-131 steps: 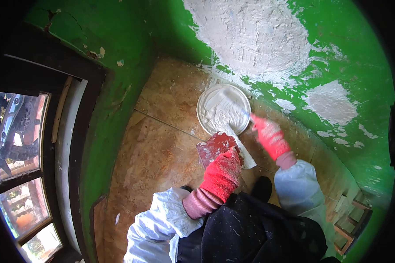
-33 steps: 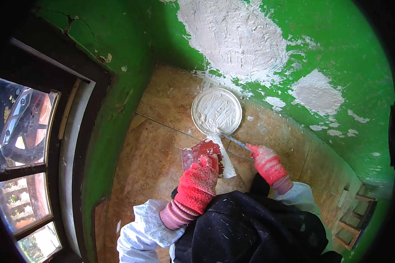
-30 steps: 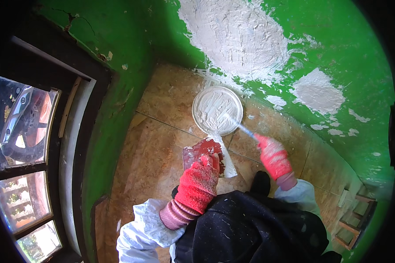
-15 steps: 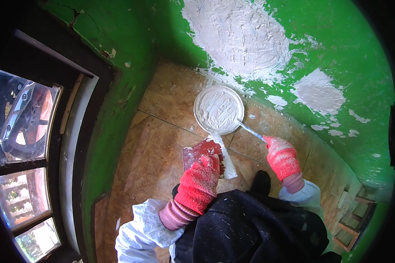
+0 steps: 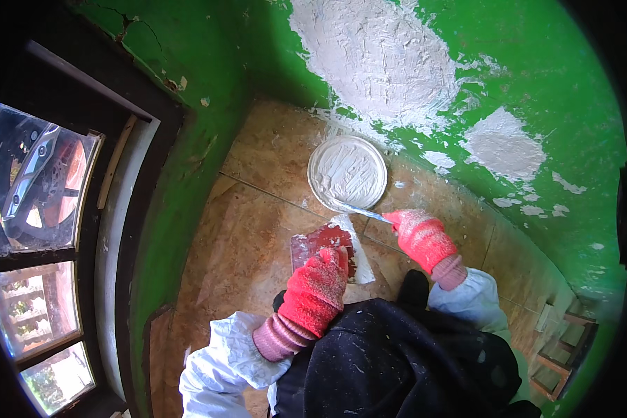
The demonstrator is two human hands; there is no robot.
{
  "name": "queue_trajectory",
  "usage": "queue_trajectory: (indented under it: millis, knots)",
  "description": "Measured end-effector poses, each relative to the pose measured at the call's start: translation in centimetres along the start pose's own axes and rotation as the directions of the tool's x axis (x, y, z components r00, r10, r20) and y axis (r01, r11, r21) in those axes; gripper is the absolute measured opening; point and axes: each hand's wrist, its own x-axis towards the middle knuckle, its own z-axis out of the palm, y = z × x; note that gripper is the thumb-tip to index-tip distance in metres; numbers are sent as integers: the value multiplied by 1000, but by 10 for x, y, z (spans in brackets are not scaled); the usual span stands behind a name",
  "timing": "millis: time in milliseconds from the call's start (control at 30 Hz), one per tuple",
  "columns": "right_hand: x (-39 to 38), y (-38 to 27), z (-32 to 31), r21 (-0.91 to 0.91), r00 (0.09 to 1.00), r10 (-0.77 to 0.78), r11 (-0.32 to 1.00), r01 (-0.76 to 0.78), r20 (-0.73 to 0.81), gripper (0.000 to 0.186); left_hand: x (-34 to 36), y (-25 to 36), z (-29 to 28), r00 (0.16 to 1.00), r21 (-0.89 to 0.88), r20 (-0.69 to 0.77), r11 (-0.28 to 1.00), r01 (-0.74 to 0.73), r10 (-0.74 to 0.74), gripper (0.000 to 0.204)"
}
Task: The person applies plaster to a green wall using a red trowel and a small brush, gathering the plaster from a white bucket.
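Observation:
In my left hand (image 5: 315, 292), gloved in red, is a flat red trowel (image 5: 308, 246) with white putty smeared along its right edge. My right hand (image 5: 422, 238), in a matching glove, pinches the end of a thin, bluish-white stick-like tool (image 5: 366, 212). The tool's far tip lies at the near rim of a round white container (image 5: 310, 177). White putty (image 5: 347, 171) with a ridged surface fills the container. The trowel sits just below the container, apart from it. How my left fingers grip the trowel is partly hidden.
Brown floor tiles (image 5: 223, 237) lie beneath. The green wall (image 5: 564, 90) ahead carries rough white putty patches (image 5: 383, 63). A dark-framed glass door (image 5: 35, 299) stands at the left. A small wooden frame (image 5: 568, 348) leans at the lower right. My dark shoe (image 5: 414, 287) shows nearby.
My right hand has moved left and slightly nearer the container. The tool's tip has shifted from the container's right rim to its near rim. My left hand and trowel have barely moved.

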Motion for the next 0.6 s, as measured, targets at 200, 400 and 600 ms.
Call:
queue_trajectory:
  millis: [200, 400, 600]
  knots:
    - [8, 9, -14, 38, 977, 39, 998, -48, 208, 19, -7, -4, -3, 998, 45, 45, 998, 40, -42, 42]
    - [12, 12, 31, 109, 987, -143, 983, 150, -72, 24, -4, -1, 0, 1000, 11, -10, 1000, -2, 2, 43]
    - [-6, 53, 79, 446, 948, 319, 846, -293, 19, 32, -3, 0, -6, 997, -25, 69, 999, 29, -27, 45]
